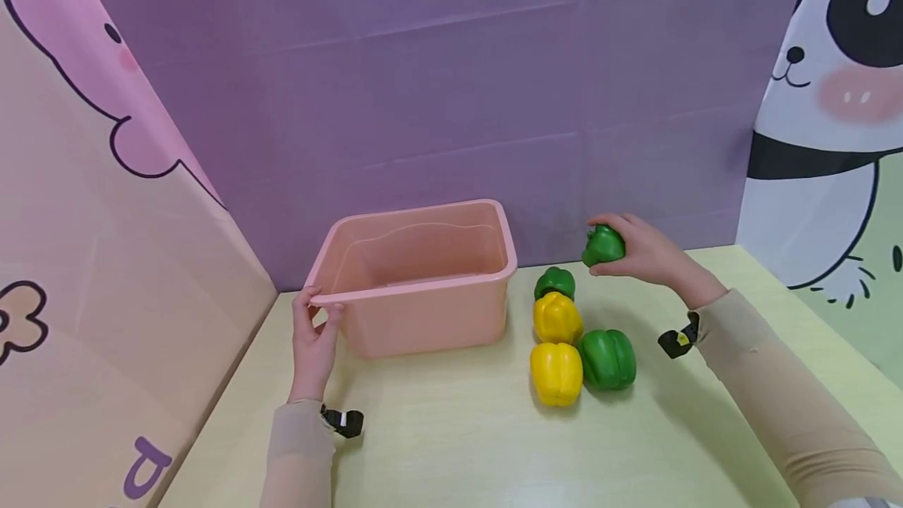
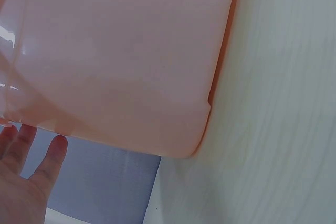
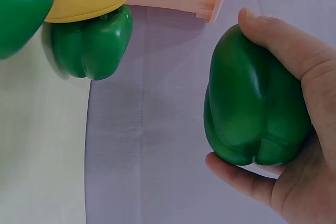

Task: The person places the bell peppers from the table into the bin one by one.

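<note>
To the right of a pale pink, rectangular, plastic-looking bin [image 1: 423,324], a glossy yellow, lobed bell pepper [image 1: 556,375] is set nearest on the pale, wood-grained surface [image 1: 437,437], with a plump, glossy green bell pepper [image 1: 608,359] on its side away from the bin. At the bin's near left corner, the rim is held between thumb and fingers by the left hand [image 1: 313,347]. Farther back, still right of the bin, a second yellow pepper [image 1: 557,318] and a smaller green one [image 1: 555,282] are lined up. Beyond them, a glossy, blocky green pepper [image 1: 605,244] is held aloft, right of the bin, in the widely spread grip of the right hand [image 1: 645,253]. It is judged light, stiff and slightly slippery, best gripped across its broad sides. Behind the bin, a creased purple backdrop [image 1: 395,100] is hung.
</note>
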Motion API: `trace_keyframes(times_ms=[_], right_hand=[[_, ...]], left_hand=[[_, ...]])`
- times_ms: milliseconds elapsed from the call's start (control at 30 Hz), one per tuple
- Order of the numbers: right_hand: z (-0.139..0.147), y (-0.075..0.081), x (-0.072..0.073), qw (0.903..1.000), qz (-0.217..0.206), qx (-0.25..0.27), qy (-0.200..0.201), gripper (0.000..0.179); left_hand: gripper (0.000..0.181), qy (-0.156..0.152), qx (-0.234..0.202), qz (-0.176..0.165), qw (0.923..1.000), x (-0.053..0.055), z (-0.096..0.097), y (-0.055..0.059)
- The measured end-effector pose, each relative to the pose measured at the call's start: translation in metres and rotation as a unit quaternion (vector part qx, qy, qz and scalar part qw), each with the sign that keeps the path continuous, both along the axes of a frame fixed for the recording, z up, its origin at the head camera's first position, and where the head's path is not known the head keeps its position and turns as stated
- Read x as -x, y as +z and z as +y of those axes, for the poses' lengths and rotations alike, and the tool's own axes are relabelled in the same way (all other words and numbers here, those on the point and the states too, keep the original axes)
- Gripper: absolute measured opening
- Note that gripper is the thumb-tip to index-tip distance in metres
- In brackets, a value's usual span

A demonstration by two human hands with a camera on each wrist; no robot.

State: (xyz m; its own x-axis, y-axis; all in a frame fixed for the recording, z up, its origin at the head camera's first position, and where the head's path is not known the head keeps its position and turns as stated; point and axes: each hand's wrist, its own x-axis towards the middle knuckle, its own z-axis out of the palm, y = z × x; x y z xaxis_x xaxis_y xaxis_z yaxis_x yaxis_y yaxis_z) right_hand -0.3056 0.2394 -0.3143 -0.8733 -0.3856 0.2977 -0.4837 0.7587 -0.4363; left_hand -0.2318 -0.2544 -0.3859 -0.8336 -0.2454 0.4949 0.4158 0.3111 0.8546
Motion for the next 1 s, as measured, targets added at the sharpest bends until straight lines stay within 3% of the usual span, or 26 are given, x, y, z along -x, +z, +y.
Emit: trace_keyframes(times_ms=[633, 1000], right_hand=[[-0.017, 0.017, 0.004, 0.9999, -0.009, -0.005, 0.010, 0.076], [-0.026, 0.024, 0.007, 0.9998, 0.014, 0.000, 0.015, 0.072]], left_hand=[[0.046, -0.002, 0.001, -0.013, 0.9999, -0.002, 0.002, 0.001], [0.047, -0.004, 0.004, -0.014, 0.9999, -0.001, 0.004, 0.001]])
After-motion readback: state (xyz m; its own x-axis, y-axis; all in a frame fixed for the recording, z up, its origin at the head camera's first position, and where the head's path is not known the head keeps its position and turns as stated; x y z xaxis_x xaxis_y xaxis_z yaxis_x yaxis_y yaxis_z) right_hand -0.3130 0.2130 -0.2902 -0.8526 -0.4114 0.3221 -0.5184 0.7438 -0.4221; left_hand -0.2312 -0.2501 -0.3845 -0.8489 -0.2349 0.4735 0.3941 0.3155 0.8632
